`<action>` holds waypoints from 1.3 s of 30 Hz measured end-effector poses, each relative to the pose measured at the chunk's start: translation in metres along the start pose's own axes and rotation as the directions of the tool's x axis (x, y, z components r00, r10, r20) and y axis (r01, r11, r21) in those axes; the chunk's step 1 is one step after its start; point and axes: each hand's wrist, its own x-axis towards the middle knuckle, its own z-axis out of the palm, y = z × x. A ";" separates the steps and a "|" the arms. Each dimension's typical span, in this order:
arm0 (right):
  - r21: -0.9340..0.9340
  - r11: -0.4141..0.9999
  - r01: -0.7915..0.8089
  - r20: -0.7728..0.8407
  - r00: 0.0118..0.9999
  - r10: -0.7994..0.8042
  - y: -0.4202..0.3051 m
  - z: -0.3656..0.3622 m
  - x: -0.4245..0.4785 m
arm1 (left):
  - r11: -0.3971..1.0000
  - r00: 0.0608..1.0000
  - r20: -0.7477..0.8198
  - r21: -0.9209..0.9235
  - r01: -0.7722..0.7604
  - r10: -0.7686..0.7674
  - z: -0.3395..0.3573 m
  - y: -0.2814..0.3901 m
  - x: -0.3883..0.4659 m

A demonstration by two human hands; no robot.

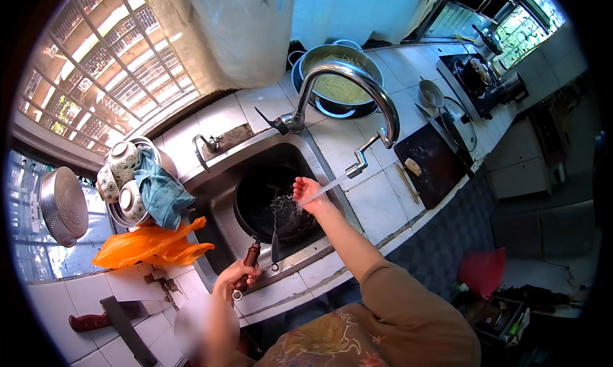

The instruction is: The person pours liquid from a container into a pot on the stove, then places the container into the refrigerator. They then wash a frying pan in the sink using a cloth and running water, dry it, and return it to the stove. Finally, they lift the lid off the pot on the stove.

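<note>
My left hand (240, 275) grips the wooden handle (252, 255) of a dark wok (249, 204) that sits in the stainless steel sink (210, 209). Water runs from the jointed spout of the chrome faucet (390, 113) onto my right hand (309, 194), which is held above the wok with its fingers slightly curled and nothing seen in it. Some water is in the wok. A long-handled metal utensil (275, 247) leans in the wok, its looped end over the sink's front rim.
Bowls (123, 159), a blue cloth (160, 190) and an orange plastic bag (153, 245) lie left of the sink. Knives (91, 322) rest at lower left. Behind stands a pot (378, 70) of pale strips in liquid. A cutting board (431, 175) and gas stove (459, 87) are at right.
</note>
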 end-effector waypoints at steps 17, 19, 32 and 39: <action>-0.852 0.522 0.038 -0.053 0.986 -0.158 0.025 0.012 -0.013 | 0.365 0.519 -0.532 0.844 0.394 0.669 0.015 -0.006 0.023; -0.989 0.127 0.078 0.056 0.984 -0.166 0.036 0.013 -0.017 | 0.284 0.473 -0.431 0.892 0.353 0.768 0.029 -0.001 0.031; -0.832 -0.063 0.551 0.551 0.834 0.012 0.107 0.144 -0.056 | 0.445 0.125 -0.923 0.054 -0.894 0.364 -0.006 0.105 -0.039; -0.814 0.345 0.467 0.516 0.854 0.061 0.119 0.147 -0.059 | 0.232 0.064 -0.684 0.156 -0.960 0.727 0.001 0.103 -0.060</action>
